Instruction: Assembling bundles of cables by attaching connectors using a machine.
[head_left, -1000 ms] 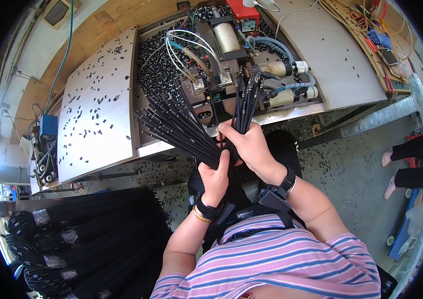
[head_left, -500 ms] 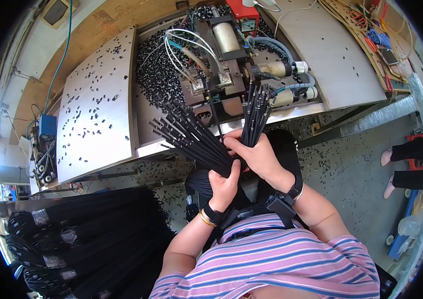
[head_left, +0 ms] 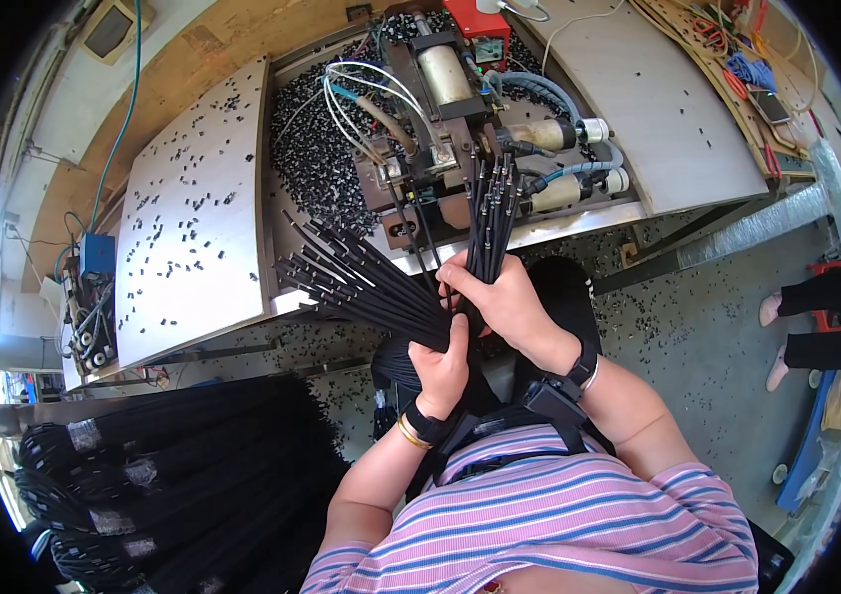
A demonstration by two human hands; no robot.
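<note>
Left hand (head_left: pixel 443 364) is closed around a fanned bundle of black cables (head_left: pixel 361 282), whose free ends spread up and left over the near edge of the workbench (head_left: pixel 193 247). Right hand (head_left: pixel 500 297) grips a second, tighter cable bunch (head_left: pixel 488 208), held near upright with tips just before the press machine (head_left: pixel 450 129). The two hands touch. Loose black caps (head_left: pixel 316 148) fill the tray left of the machine. Bundled cable stock (head_left: pixel 163 485) lies low left; open floor (head_left: pixel 698 337) lies to the right.
</note>
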